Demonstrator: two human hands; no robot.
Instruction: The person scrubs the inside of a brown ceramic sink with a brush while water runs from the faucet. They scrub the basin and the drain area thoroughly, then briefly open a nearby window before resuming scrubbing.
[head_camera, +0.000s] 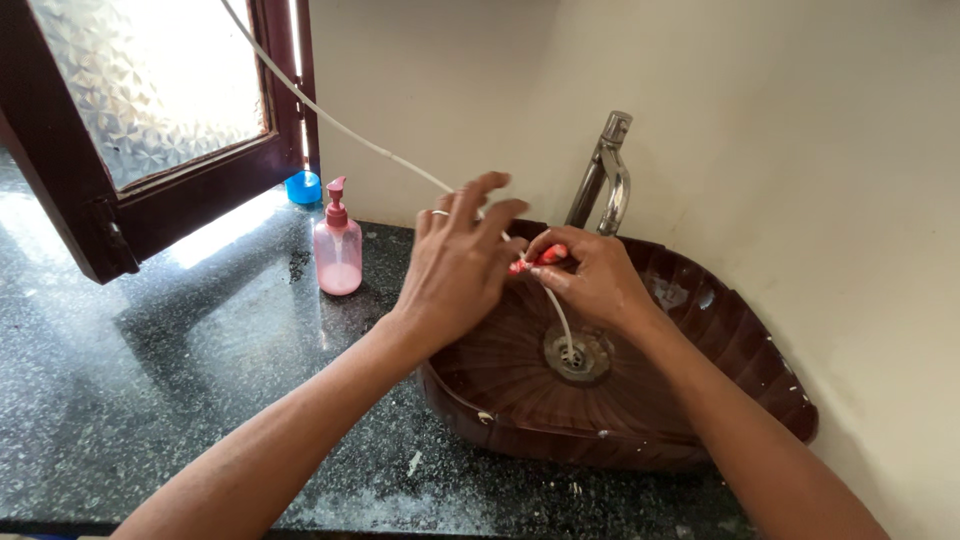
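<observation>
Head camera view looks down on a person's two bare hands meeting over a dark brown, shell-ribbed basin (740, 330) set on a speckled black granite desk (180, 380). A thin white hose (340, 125) runs down from the upper left past the window, passes behind the hands and drops on into the metal drain (577, 353) at the bottom of the basin. The left hand (455, 270) is held above the basin's near-left rim with its back to the camera, fingers (478, 190) loosely spread and raised around the hose; whether they actually grip it cannot be told, since the palm side is hidden. The right hand (595, 280) sits just beside it, thumb and forefinger pressed together on a small red piece (540, 258) fitted on the hose, the other fingers curled under. The two hands nearly touch at the fingertips. A chrome tap (605, 175) rises behind the basin against the cream wall (780, 120). To the left of the basin, well apart from the hands, a pink pump soap bottle (338, 245) stands upright on the desk, and a small blue cap (303, 186) rests near the corner behind it. A dark wooden window frame (90, 215) with frosted patterned glass stands open at the upper left
</observation>
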